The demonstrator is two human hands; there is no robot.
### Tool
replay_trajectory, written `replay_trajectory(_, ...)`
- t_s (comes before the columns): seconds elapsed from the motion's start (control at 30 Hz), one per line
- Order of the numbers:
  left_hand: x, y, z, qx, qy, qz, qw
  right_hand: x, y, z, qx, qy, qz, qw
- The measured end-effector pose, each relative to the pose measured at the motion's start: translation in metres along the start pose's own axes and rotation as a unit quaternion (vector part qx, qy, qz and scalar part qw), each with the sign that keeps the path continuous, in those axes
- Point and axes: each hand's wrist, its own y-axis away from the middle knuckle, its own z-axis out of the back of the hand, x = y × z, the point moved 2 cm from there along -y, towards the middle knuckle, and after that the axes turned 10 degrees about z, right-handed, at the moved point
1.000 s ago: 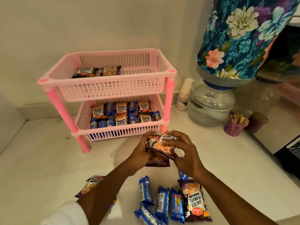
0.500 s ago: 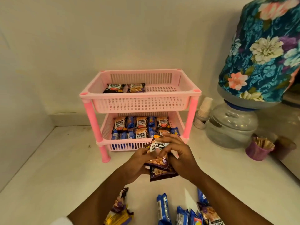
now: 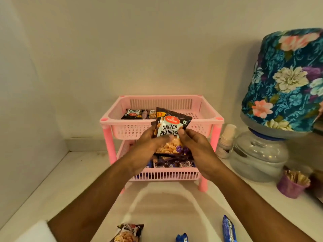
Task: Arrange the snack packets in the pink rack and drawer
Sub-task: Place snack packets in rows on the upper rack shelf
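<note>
A two-tier pink rack [image 3: 206,117] stands against the wall. My left hand [image 3: 145,149] and my right hand [image 3: 197,147] together hold salted peanuts packets [image 3: 168,130] upright in front of the rack, level with its top tier. At least two packets are stacked in my grip. Two peanut packets [image 3: 138,114] lie in the top tier at the back left. The lower tier [image 3: 167,175] holds several peanut and blue packets, mostly hidden behind my hands. On the counter near me lie a peanut packet [image 3: 128,233] and two blue packets [image 3: 229,229].
A water dispenser jar [image 3: 258,154] under a floral cover [image 3: 286,81] stands right of the rack. Stacked paper cups [image 3: 227,138] sit between them. A purple cup [image 3: 291,186] with sticks is at the right. The wall corner closes the left side.
Both hands have lifted the peanut packets from counter level up to the rack's top tier. The view has tilted up, so most loose packets have slid out at the bottom.
</note>
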Motion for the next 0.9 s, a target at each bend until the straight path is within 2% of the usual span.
replay_trajectory(0.13,-0.042,-0.017,-0.002,0.014,-0.101,-0.026,0.994,0.023,-0.03,-0.007,0.017,0.019,0.008,1.0)
replay_trajectory(0.27,-0.067,-0.034,0.0,0.023,-0.137,-0.034,0.99,0.038,-0.055,-0.009,-0.043,0.056,0.019,0.997)
replay_trajectory(0.4,-0.085,-0.044,0.006,0.049,-0.111,-0.034,0.992,0.05,-0.075,-0.014,-0.076,0.118,0.044,0.989)
replay_trajectory(0.57,-0.109,-0.059,0.011,0.019,-0.049,-0.065,0.997,0.062,-0.107,-0.007,-0.024,0.015,-0.024,0.999)
replay_trajectory(0.7,-0.122,-0.074,0.017,0.005,0.024,-0.046,0.999,0.067,-0.128,0.004,0.014,-0.038,-0.057,0.998)
replay_trajectory(0.9,-0.126,-0.105,0.028,-0.049,0.028,-0.024,0.998,0.066,-0.157,0.014,-0.051,0.103,-0.043,0.992)
